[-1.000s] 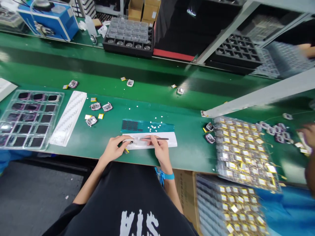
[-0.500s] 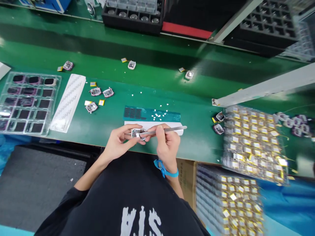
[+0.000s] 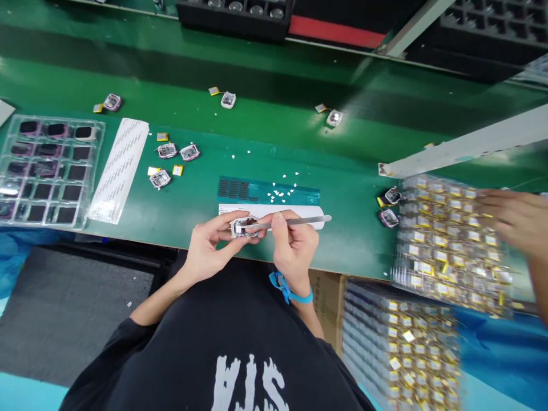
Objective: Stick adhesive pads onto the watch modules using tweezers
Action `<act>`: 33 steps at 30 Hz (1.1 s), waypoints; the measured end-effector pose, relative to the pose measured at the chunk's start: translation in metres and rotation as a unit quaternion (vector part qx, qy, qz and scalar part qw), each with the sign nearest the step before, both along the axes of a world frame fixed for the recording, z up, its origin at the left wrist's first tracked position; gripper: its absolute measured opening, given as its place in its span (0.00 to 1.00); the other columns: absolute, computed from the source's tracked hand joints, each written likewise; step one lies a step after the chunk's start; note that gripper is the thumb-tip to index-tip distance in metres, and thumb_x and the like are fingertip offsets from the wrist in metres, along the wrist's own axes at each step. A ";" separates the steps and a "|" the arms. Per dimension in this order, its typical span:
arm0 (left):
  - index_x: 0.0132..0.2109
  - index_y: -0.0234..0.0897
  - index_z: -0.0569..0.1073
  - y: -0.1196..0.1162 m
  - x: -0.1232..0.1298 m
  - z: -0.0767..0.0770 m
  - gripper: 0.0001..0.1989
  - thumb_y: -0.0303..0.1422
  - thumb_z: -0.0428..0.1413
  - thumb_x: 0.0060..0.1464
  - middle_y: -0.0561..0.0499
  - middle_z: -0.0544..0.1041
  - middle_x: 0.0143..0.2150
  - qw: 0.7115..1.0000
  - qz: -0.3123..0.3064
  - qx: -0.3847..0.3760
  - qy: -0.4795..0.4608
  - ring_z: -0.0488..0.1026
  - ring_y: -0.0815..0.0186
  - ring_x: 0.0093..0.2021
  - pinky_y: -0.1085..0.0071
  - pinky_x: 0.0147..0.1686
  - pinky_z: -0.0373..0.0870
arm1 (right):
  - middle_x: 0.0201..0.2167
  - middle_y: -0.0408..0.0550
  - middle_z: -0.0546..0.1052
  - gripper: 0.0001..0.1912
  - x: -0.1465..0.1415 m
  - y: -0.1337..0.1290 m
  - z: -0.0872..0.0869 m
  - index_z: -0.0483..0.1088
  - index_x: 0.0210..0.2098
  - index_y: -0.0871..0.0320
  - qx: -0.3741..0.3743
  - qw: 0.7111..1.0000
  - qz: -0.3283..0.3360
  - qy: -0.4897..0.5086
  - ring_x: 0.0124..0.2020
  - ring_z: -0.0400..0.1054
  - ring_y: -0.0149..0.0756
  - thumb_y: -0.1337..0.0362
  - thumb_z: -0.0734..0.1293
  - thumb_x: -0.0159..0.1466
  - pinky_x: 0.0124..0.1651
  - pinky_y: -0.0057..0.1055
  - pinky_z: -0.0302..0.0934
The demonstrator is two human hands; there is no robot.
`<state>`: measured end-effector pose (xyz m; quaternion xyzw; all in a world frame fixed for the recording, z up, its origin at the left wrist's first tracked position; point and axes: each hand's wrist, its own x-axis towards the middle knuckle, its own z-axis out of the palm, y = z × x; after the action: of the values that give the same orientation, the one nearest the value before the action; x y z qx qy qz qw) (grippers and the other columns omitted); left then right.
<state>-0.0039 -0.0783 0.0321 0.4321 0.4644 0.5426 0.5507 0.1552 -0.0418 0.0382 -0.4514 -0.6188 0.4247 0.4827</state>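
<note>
Between the thumb and fingers of my left hand is an opened smartwatch case, its inner parts facing up. My right hand grips metal tweezers, whose tip reaches into the case beside a small white piece. Whether the tips hold that piece I cannot tell. Right behind my hands lie a white sheet and a teal strip with rows of dark pieces. Small white bits are scattered on the strip's right part.
Left are a clear tray of watch parts, a printed white sheet and several opened cases with batteries. Stacked trays of battery units stand right, another person's hand over them. A white beam slants above.
Another person's hand has come in over the trays at the right. My hands still hold the watch case and tweezers, the tip still inside the case. The view has shifted slightly.
</note>
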 end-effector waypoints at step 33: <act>0.55 0.34 0.76 0.023 -0.024 -0.042 0.18 0.42 0.56 0.66 0.40 0.85 0.48 0.988 0.040 0.002 0.150 0.85 0.55 0.45 0.61 0.47 0.81 | 0.37 0.51 0.83 0.21 0.018 0.024 -0.035 0.80 0.41 0.55 0.031 0.998 -0.052 -0.018 0.35 0.77 0.39 0.53 0.58 0.76 0.38 0.35 0.73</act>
<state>-0.0282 -0.0558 -0.0096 0.4904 0.5575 0.4946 0.4516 0.1730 -0.0178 0.0029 -0.4749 -0.6158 0.3718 0.5069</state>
